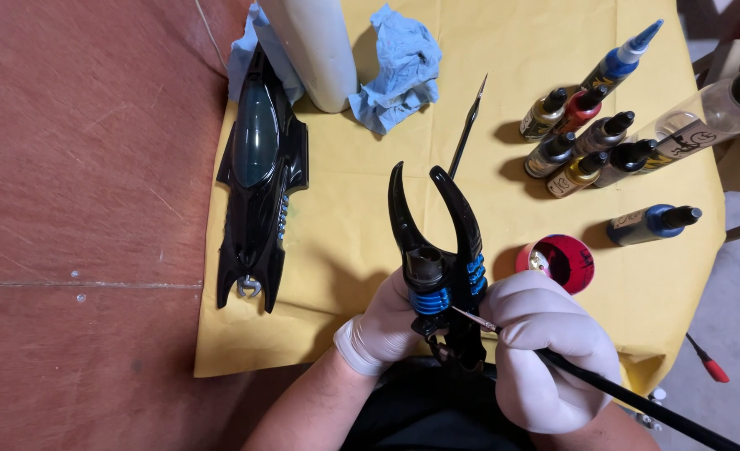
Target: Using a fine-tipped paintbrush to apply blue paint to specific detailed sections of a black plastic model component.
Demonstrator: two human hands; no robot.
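My left hand (384, 332), in a white glove, grips a black finned model part (436, 250) with blue ribbed sections, held upright over the yellow cloth (345, 242). In my gloved right hand (545, 347) is a thin black-handled paintbrush (628, 399). Its tip touches the part just below the blue ribs. A long black model car body (259, 179) with a dark canopy lies on the cloth to the left, apart from both hands.
Several small paint bottles (583, 142) stand at the upper right, a blue one (652, 222) lies on its side, and a red open pot (563, 260) sits by my right hand. A white cylinder (311, 50), crumpled blue tissue (399, 71) and a pointed tool (467, 129) lie behind.
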